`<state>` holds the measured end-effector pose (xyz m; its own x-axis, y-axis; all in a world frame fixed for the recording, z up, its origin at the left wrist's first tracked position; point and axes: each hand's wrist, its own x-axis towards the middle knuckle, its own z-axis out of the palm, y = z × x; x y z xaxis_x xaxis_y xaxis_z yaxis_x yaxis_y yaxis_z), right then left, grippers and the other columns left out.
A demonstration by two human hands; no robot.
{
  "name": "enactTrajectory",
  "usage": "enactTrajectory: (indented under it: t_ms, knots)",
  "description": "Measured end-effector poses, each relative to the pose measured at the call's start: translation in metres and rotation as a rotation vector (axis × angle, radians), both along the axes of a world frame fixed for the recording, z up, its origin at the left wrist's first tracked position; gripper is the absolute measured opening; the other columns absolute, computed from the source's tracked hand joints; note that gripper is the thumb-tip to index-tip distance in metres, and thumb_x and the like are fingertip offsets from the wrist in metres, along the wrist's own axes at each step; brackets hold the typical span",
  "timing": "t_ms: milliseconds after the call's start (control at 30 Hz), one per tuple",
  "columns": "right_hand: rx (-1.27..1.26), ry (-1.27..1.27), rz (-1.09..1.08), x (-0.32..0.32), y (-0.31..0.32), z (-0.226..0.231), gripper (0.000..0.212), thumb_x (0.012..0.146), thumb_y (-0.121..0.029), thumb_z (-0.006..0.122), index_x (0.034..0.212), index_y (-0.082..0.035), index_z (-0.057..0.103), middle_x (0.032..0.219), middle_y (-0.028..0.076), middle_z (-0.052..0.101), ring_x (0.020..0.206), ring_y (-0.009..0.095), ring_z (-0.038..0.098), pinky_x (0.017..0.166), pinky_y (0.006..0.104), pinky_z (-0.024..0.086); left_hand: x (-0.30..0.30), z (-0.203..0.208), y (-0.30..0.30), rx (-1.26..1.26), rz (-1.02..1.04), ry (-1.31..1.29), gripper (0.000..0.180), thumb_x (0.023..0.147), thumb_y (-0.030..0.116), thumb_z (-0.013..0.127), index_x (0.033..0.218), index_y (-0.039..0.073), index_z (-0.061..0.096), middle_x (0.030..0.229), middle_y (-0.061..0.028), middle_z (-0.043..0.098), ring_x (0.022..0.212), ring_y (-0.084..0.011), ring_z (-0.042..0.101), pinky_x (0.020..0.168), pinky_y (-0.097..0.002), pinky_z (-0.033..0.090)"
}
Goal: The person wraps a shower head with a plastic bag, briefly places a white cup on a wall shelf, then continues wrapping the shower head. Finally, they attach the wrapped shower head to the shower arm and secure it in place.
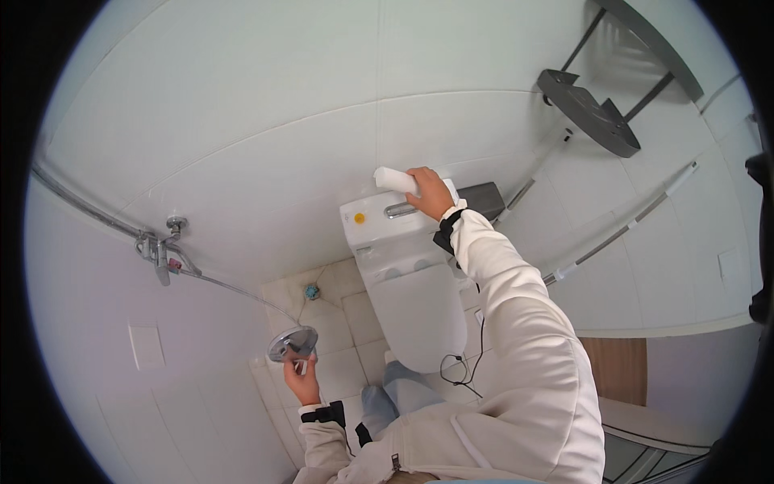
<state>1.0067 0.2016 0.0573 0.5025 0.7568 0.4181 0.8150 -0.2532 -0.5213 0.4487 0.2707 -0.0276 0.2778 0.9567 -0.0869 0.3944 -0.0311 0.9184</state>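
Two things appear to be handled at once: a white roll [395, 179] by the right hand [430, 195] and a round shower head [292, 342] by the left hand [303, 385]. The roll is best gripped lightly near its end, as its soft-looking body could be dented, and held level above the toilet tank [376, 230]. The shower head is best tilted away from the roll, with slack left in the hose [242, 289], since any drip could probably soak paper.

The right fingers are curled around the roll's right end, over the back of the tank; whether the tank is touched cannot be told. The left fingers are bent in a narrow grip at the shower head's near edge, left of the toilet bowl [419, 315]; the exact contact is partly hidden.

The roll is seen as plain, matte and cylindrical, lying sideways. The shower head is disc-shaped, greyish and glossy, with a shiny rim.
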Motion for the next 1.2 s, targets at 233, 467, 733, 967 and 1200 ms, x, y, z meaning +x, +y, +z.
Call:
enactTrajectory:
  t_ms: [233,467,733,967,1200]
  knots:
    - [0.245,0.181,-0.093,-0.007,-0.050,0.088,0.048,0.081,-0.014,0.077,0.123,-0.002,0.059,0.119,0.016,0.061,0.112,0.034,0.059,0.099,0.0422,0.048,0.012,0.007,0.010,0.018,-0.044,-0.054,0.049,0.081,0.007,0.082,0.126,0.006,0.062,0.106,-0.0042,0.063,0.094,-0.0141,0.057,0.082,-0.0294,0.050]
    - [0.409,0.220,-0.202,-0.006,-0.108,0.183,0.051,0.081,-0.016,0.081,0.125,-0.001,0.059,0.122,0.014,0.063,0.109,0.027,0.065,0.094,0.0380,0.054,0.026,0.019,0.019,0.053,-0.124,-0.113,0.031,0.080,0.002,0.080,0.102,0.006,0.057,0.090,-0.0021,0.058,0.084,-0.0136,0.052,0.074,-0.0292,0.048]
    - [0.535,0.087,-0.238,0.000,-0.163,0.292,0.049,0.083,-0.015,0.082,0.125,-0.003,0.060,0.124,0.008,0.064,0.114,0.020,0.064,0.097,0.0359,0.052,0.042,0.021,0.027,0.107,-0.164,-0.118,0.034,0.080,0.000,0.080,0.105,0.005,0.058,0.086,-0.0008,0.054,0.078,-0.0111,0.048,0.069,-0.0272,0.045]
    - [0.612,0.022,-0.236,0.009,-0.176,0.379,0.050,0.084,-0.018,0.082,0.126,-0.004,0.059,0.126,0.008,0.064,0.118,0.019,0.061,0.099,0.0364,0.051,0.051,0.020,0.029,0.110,-0.176,-0.203,0.035,0.078,-0.002,0.080,0.104,0.005,0.058,0.082,-0.0007,0.051,0.073,-0.0104,0.044,0.065,-0.0261,0.042]
    - [0.766,-0.129,-0.265,0.041,-0.174,0.465,0.058,0.083,-0.025,0.084,0.129,-0.002,0.057,0.125,0.011,0.064,0.116,0.021,0.061,0.095,0.0362,0.053,0.055,0.024,0.029,0.117,-0.194,-0.214,0.031,0.078,-0.006,0.077,0.094,0.006,0.053,0.078,-0.0009,0.049,0.069,-0.0093,0.043,0.060,-0.0255,0.038]
